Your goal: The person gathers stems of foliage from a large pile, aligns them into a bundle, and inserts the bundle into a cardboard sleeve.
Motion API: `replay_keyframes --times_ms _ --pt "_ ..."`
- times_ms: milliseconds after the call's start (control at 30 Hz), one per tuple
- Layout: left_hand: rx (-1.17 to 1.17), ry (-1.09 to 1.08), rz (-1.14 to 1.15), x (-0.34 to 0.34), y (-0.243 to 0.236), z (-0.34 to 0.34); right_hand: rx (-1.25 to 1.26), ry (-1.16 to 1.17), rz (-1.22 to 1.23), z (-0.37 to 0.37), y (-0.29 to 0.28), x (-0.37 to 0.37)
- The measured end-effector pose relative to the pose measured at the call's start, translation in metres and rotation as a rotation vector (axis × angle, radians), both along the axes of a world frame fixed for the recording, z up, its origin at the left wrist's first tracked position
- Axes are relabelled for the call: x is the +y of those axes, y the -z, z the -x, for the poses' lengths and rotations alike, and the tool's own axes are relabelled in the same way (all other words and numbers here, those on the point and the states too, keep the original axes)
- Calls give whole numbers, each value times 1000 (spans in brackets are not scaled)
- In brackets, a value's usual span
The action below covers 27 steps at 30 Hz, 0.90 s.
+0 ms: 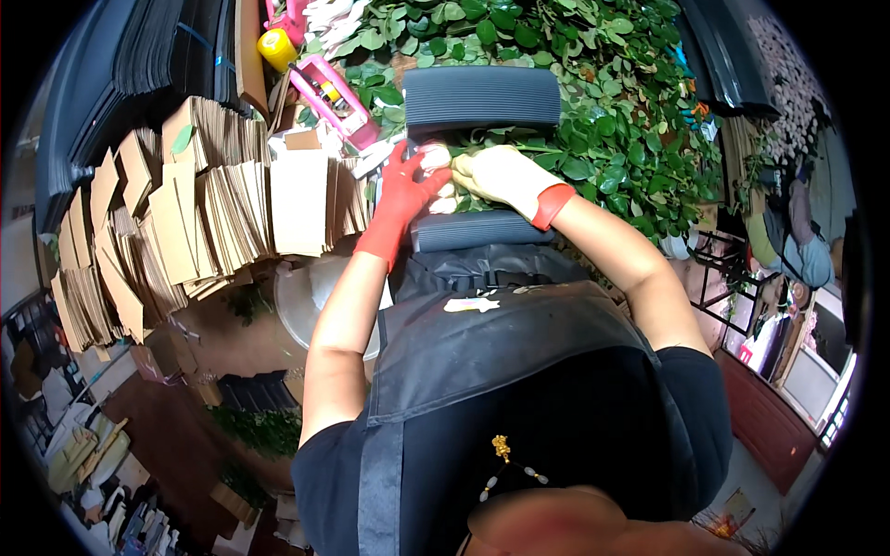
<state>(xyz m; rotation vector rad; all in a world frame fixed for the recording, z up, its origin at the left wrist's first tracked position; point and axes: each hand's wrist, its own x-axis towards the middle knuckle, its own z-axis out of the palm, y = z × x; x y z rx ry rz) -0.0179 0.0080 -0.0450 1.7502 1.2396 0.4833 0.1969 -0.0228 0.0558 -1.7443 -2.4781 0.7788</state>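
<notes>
My left hand (pixel 409 193), in a red glove, has fingers curved round pale rose heads (pixel 434 157) between two dark ribbed blocks, one behind (pixel 480 96) and one in front (pixel 482 232). My right hand (pixel 491 175), in a cream glove with a red cuff, is closed just beside the roses, its fingertips meeting near the blooms; what they grip is partly hidden. Green leafy stems (pixel 584 139) lie to the right of my hands. A pink tape dispenser (pixel 346 119) with a yellow roll sits behind my left hand.
Upright stacks of cut cardboard (pixel 213 218) fill the left side, with dark stacked sheets (pixel 130 65) behind. A yellow cylinder (pixel 276 48) and white gloves (pixel 334 18) lie at the back. More dark sheets (pixel 723 56) stand at back right. A black metal frame (pixel 714 287) is at right.
</notes>
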Motion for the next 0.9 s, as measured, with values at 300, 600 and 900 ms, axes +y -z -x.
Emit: replay_keyframes --times_ms 300,600,900 --pt "-125 -109 -130 -6 22 -6 25 125 -255 5 7 3" --pt "-86 -122 -353 -6 11 -6 -36 139 42 3 -16 11" --pt "57 -153 -103 15 6 -20 -104 122 -37 6 1 7"
